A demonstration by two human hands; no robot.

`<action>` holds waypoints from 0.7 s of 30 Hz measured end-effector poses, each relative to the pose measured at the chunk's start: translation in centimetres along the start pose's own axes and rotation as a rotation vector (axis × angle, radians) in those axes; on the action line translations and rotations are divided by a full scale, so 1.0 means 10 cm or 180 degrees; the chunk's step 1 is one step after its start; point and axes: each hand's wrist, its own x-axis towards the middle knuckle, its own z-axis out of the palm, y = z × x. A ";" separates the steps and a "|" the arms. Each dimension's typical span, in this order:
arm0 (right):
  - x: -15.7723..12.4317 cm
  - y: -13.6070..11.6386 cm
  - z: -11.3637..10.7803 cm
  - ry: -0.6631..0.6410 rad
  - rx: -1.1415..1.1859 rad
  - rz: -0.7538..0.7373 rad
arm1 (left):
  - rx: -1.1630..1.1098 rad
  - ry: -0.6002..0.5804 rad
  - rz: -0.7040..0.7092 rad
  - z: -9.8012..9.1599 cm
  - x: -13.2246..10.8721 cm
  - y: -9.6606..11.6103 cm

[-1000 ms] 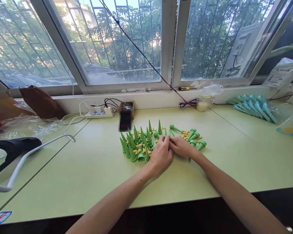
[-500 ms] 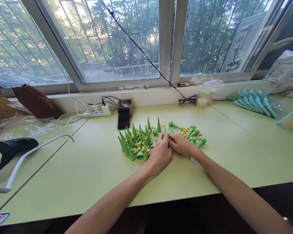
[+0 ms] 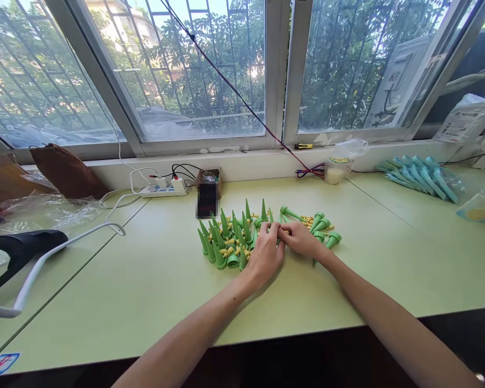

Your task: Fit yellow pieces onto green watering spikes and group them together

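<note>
Bright windows [image 3: 214,75] over a pale green table [image 3: 125,302], viewed from my distant seat.
At back left I see a white power strip [image 3: 166,191]; rightward, upright green cones [image 3: 219,257] stand clustered beside the left hand [image 3: 264,250], whose curled fingers meet those of the right hand [image 3: 302,240]; what either pinches is hidden, so I cannot tell. Past them, yellow pieces [image 3: 308,220] and loose green cones [image 3: 333,240] lie scattered, then teal packets [image 3: 422,175].

The cones [image 3: 219,257] are green, small fittings [image 3: 228,251] yellow, tabletop [image 3: 145,291] pale yellow-green.
</note>
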 end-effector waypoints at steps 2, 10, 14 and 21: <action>-0.01 -0.03 -0.03 0.0052 0.0114 -0.0015 | -0.0008 0.0105 -0.0017 0.00 0.01 -0.01; -0.03 -0.03 -0.07 0.0024 0.0505 -0.0044 | 0.0088 0.0355 -0.0006 0.02 0.04 -0.04; -0.03 0.03 -0.04 0.0063 0.0343 -0.0042 | 0.0177 0.0260 0.0077 0.01 0.03 -0.05; -0.02 0.10 0.01 0.0086 0.0325 0.0006 | 0.0140 0.0291 0.0071 0.01 0.03 -0.04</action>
